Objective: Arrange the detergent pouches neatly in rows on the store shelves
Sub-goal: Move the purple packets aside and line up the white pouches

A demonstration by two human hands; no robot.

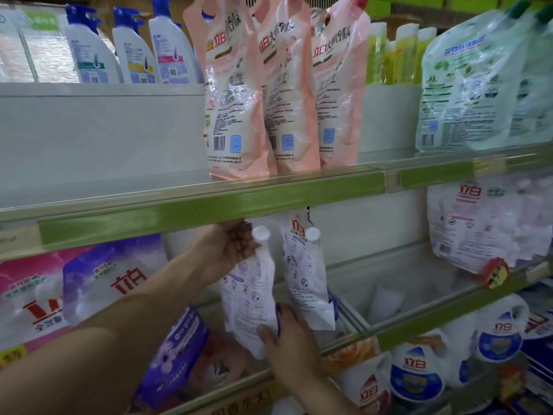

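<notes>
The person holds a white spouted detergent pouch (250, 298) upright just under the green edge of the upper shelf (209, 209), its long axis running top to bottom. The left hand (230, 250) curls round the neck just below the cap, while the right hand (284, 336) cups the bottom corner from below, fingers wrapped onto its face. A second matching pouch (308, 280) stands just to the right, nearly touching, also upright. The held pouch tilts slightly, its base swung toward the person. I judge the next move turns on pushing that base back and level, so both stand side by side on the lower shelf (404, 319).
</notes>
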